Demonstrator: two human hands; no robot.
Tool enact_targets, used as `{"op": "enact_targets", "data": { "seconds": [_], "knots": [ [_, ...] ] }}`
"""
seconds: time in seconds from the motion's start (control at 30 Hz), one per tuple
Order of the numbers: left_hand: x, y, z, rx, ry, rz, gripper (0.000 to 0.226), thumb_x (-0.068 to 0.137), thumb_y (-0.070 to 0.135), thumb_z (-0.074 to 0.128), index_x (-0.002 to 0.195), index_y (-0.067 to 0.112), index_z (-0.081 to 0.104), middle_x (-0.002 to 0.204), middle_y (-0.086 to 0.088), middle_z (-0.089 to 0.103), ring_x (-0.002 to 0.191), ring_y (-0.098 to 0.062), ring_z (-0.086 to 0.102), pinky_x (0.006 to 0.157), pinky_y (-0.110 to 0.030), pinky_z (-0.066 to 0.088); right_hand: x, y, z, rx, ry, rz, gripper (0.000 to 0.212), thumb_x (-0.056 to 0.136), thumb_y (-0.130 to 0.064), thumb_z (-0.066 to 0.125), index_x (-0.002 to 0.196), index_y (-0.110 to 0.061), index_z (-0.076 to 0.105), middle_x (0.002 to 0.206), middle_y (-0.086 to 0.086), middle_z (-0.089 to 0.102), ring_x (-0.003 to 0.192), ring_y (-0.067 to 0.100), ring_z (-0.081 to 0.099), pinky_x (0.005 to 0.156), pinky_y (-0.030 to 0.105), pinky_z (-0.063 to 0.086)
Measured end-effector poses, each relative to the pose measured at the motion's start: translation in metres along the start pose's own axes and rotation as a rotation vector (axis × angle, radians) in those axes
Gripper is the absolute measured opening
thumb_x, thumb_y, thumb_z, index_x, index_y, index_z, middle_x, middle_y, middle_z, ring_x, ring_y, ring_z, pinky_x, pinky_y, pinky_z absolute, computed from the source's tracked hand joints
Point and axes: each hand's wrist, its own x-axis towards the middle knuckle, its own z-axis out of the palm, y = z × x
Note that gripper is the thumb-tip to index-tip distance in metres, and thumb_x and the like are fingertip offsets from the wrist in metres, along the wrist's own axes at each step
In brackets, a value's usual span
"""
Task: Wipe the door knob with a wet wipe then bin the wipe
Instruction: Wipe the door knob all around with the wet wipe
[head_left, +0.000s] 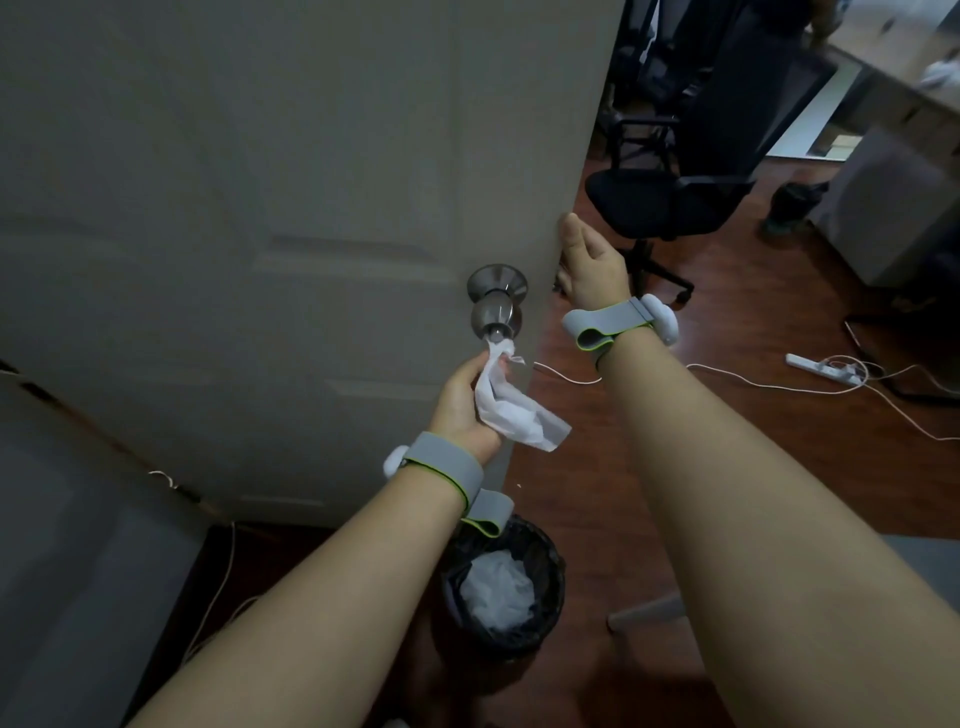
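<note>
Head view, the only one: your left hand (460, 402) pinches one wipe (511, 405), its upper tip touching the end of the knob (493, 312) while the loose tail hangs toward your wrist. That bunched grip looks meant to put a small wet point on the metal. Your right hand (589, 262) hooks over the edge of the door (260, 208), thumb showing, fingers hidden behind it, so you cannot tell how tightly they close; it seems to be steadying the door against the rubbing. One bin (504, 587) stands on the floor just below your left wrist, lined dark, white crumpled material already inside, close for the drop
</note>
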Motion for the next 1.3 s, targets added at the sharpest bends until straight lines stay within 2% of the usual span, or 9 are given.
{"op": "enact_targets", "data": {
  "seconds": [0.23, 0.37, 0.5, 0.6, 0.67, 0.8, 1.03, 1.2, 1.3],
  "knots": [
    [-0.010, -0.007, 0.015, -0.182, -0.088, -0.060, 0.064, 0.098, 0.015, 0.029, 0.045, 0.011, 0.065, 0.043, 0.005, 0.059, 0.037, -0.003, 0.057, 0.040, -0.011, 0.047, -0.001, -0.001, 0.001, 0.021, -0.024, -0.004, 0.039, 0.098, -0.023, 0.047, 0.124, 0.005, 0.056, 0.061, -0.013, 0.061, 0.042, -0.005, 0.051, 0.047, 0.007, 0.040],
    [-0.011, 0.000, 0.032, -0.187, -0.111, -0.021, 0.042, 0.099, 0.020, 0.029, 0.063, 0.013, 0.049, 0.040, 0.007, 0.050, 0.033, 0.000, 0.047, 0.037, -0.008, 0.039, 0.001, 0.000, 0.000, 0.024, -0.033, -0.003, 0.040, 0.099, -0.023, 0.046, 0.125, 0.006, 0.055, 0.048, -0.017, 0.060, 0.040, -0.005, 0.050, 0.046, 0.007, 0.040],
    [-0.011, 0.000, 0.032, 0.006, -0.102, -0.037, 0.041, 0.097, 0.029, 0.040, 0.060, 0.020, 0.055, 0.040, 0.012, 0.056, 0.037, 0.000, 0.053, 0.038, -0.011, 0.043, 0.000, 0.000, 0.000, 0.009, -0.014, -0.006, 0.039, 0.098, -0.023, 0.047, 0.126, 0.002, 0.056, 0.083, 0.002, 0.065, 0.062, 0.000, 0.056, 0.058, 0.013, 0.046],
    [-0.016, -0.007, 0.022, 0.154, 0.025, -0.061, 0.031, 0.093, 0.029, 0.053, 0.066, 0.017, 0.063, 0.046, 0.006, 0.064, 0.042, -0.006, 0.060, 0.046, -0.010, 0.049, 0.000, 0.000, -0.001, 0.008, -0.023, -0.003, 0.039, 0.098, -0.024, 0.048, 0.126, 0.002, 0.056, 0.073, -0.007, 0.066, 0.059, -0.001, 0.055, 0.054, 0.012, 0.044],
    [-0.018, -0.015, 0.014, 0.351, 0.225, 0.107, 0.014, 0.088, 0.026, 0.062, 0.086, 0.013, 0.067, 0.068, 0.000, 0.069, 0.064, -0.012, 0.065, 0.065, -0.015, 0.052, 0.000, 0.001, -0.001, -0.005, -0.042, -0.003, 0.040, 0.098, -0.025, 0.049, 0.125, 0.003, 0.057, 0.060, -0.016, 0.061, 0.047, -0.005, 0.050, 0.049, 0.010, 0.040],
    [-0.017, -0.018, 0.005, 0.608, 0.570, 0.654, 0.013, 0.086, 0.027, 0.064, 0.086, 0.013, 0.066, 0.082, -0.001, 0.068, 0.073, -0.012, 0.060, 0.066, -0.013, 0.042, 0.001, 0.001, -0.001, -0.021, -0.023, -0.009, 0.040, 0.097, -0.026, 0.049, 0.125, 0.003, 0.057, 0.065, -0.010, 0.059, 0.044, -0.005, 0.049, 0.049, 0.009, 0.040],
    [-0.004, 0.001, -0.001, 1.101, 0.305, 1.269, 0.006, 0.080, 0.002, 0.067, 0.084, 0.002, 0.070, 0.085, -0.015, 0.067, 0.082, -0.011, 0.056, 0.075, 0.004, 0.033, 0.003, 0.002, 0.000, -0.025, 0.004, -0.004, 0.041, 0.098, -0.025, 0.048, 0.127, 0.002, 0.056, 0.073, -0.003, 0.058, 0.043, -0.007, 0.050, 0.048, 0.010, 0.040],
    [-0.006, 0.021, -0.009, 1.469, 0.140, 1.392, 0.011, 0.084, 0.012, 0.064, 0.089, 0.009, 0.073, 0.078, -0.016, 0.064, 0.067, -0.030, 0.061, 0.058, -0.030, 0.050, 0.003, 0.000, 0.001, 0.005, -0.010, 0.011, 0.040, 0.098, -0.023, 0.049, 0.125, 0.005, 0.056, 0.051, -0.017, 0.059, 0.040, -0.006, 0.049, 0.047, 0.008, 0.040],
    [-0.008, 0.039, -0.008, 1.780, -0.031, 1.500, 0.016, 0.090, 0.019, 0.058, 0.096, 0.015, 0.071, 0.085, -0.013, 0.066, 0.069, -0.032, 0.061, 0.050, -0.036, 0.051, 0.000, -0.001, 0.002, -0.001, -0.013, 0.000, 0.041, 0.098, -0.026, 0.049, 0.126, 0.003, 0.056, 0.064, -0.012, 0.059, 0.041, -0.006, 0.050, 0.048, 0.007, 0.040]
  ]
}}
